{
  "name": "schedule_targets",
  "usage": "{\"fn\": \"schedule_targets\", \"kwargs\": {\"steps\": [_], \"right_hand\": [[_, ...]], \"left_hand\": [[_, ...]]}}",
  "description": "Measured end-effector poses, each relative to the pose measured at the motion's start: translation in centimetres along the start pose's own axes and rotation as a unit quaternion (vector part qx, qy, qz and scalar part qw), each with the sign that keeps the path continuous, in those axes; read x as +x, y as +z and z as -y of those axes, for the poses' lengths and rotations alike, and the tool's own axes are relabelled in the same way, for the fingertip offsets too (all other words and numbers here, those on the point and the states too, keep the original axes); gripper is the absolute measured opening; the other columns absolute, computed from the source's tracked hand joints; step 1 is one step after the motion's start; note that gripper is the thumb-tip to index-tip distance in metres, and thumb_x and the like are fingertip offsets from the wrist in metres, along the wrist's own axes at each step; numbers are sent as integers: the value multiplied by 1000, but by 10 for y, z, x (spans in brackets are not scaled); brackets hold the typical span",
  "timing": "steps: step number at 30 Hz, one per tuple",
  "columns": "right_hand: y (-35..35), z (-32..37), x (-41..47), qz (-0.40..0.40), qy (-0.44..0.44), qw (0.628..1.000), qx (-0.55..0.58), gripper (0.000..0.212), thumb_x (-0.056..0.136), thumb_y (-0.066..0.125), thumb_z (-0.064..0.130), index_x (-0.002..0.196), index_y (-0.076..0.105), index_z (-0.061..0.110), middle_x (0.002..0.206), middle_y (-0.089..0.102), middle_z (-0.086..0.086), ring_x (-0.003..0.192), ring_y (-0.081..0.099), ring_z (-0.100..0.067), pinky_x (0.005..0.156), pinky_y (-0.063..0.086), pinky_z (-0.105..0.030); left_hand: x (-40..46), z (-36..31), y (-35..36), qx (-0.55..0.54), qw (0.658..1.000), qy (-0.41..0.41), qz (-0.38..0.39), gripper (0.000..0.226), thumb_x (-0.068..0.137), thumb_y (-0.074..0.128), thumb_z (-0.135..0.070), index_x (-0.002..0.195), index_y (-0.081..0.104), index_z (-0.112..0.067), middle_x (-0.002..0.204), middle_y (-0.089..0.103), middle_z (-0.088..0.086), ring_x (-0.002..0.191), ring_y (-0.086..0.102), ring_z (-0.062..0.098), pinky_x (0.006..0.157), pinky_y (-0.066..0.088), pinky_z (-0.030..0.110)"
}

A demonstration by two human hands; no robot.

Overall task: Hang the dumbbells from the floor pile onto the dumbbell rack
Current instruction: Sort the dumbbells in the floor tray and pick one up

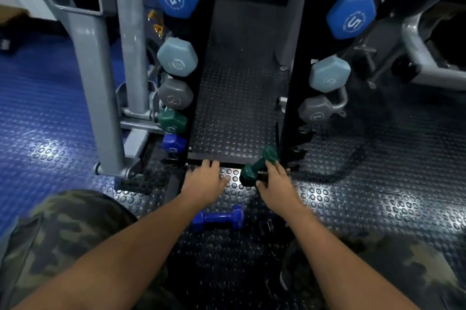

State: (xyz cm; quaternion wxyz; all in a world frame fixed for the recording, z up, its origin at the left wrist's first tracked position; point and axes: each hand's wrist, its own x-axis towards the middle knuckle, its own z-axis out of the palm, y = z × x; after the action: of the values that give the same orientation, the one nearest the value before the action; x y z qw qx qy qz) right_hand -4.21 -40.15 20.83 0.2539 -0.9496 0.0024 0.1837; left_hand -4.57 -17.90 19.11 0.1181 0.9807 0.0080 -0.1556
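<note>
A black dumbbell rack stands ahead with two uprights. Its left upright carries several dumbbells from a big blue "5" down to a small green one and a small blue one. The right upright holds three, and its lower hooks are bare. My right hand grips a small green dumbbell by its handle, tilted, close to those bare hooks. My left hand rests flat on the rack's base bar with straight fingers. A small blue dumbbell lies on the floor between my forearms.
A grey machine frame stands just left of the rack. More grey equipment sits to the right. The floor is studded rubber, black under me and blue at the left. My camouflage-clad knees fill the bottom corners.
</note>
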Motion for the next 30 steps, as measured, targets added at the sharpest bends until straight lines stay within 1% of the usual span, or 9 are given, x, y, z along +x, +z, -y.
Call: {"fn": "schedule_targets", "kwargs": {"steps": [3, 5, 8, 13, 16, 20, 25, 30], "right_hand": [[13, -5, 9, 18, 10, 1000, -4, 72, 106, 57, 32, 166, 18, 19, 175, 6, -5, 153, 34, -28, 119, 35, -45], [24, -12, 16, 25, 4, 1000, -9, 71, 106, 56, 33, 165, 20, 18, 174, 9, -6, 154, 32, -27, 120, 34, -45], [39, -23, 26, 41, 8, 999, -8, 70, 106, 56, 33, 165, 21, 17, 173, 13, -8, 156, 27, -28, 122, 31, -43], [62, -43, 39, 68, 26, 997, -8, 71, 105, 58, 33, 163, 22, 17, 172, 17, -11, 155, 29, -32, 123, 33, -46], [73, -54, 46, 88, 36, 995, -11, 69, 104, 58, 34, 163, 23, 18, 171, 18, -11, 150, 37, -34, 119, 38, -47], [86, -65, 60, 104, 53, 993, -4, 71, 103, 59, 34, 162, 22, 22, 171, 20, -11, 148, 41, -35, 118, 41, -48], [103, -70, 72, 129, 63, 990, 0, 76, 103, 56, 35, 165, 14, 24, 172, 15, -7, 145, 44, -34, 117, 42, -52], [115, -69, 79, 130, 62, 990, 10, 70, 104, 56, 35, 162, 21, 21, 169, 21, -9, 145, 44, -34, 115, 43, -50]], "left_hand": [[10, 6, 13, -2, 1000, -3, 10, 58, 103, 40, -60, 142, 42, -17, 137, 51, 13, 116, 62, 32, 98, 51, 51], [16, 8, 24, 1, 1000, -6, 20, 60, 103, 40, -60, 144, 41, -15, 139, 51, 13, 116, 62, 32, 97, 51, 51], [25, 10, 43, 3, 999, -17, 50, 62, 103, 40, -60, 145, 41, -14, 141, 51, 15, 118, 62, 34, 101, 49, 54], [43, 9, 72, 18, 996, -29, 79, 65, 103, 38, -61, 148, 38, -14, 146, 48, 17, 123, 60, 35, 109, 42, 62], [57, 8, 82, 25, 996, -25, 80, 63, 104, 37, -61, 146, 40, -14, 144, 48, 17, 122, 60, 36, 109, 41, 64], [70, 8, 99, 28, 995, -29, 96, 63, 103, 37, -61, 145, 40, -15, 144, 48, 16, 121, 61, 36, 110, 40, 65], [71, 12, 118, 42, 990, -41, 128, 60, 104, 37, -60, 144, 41, -15, 143, 48, 15, 122, 60, 36, 111, 38, 65], [78, 15, 127, 32, 989, -52, 133, 59, 104, 38, -59, 143, 42, -15, 144, 48, 14, 125, 58, 34, 114, 36, 64]]}}
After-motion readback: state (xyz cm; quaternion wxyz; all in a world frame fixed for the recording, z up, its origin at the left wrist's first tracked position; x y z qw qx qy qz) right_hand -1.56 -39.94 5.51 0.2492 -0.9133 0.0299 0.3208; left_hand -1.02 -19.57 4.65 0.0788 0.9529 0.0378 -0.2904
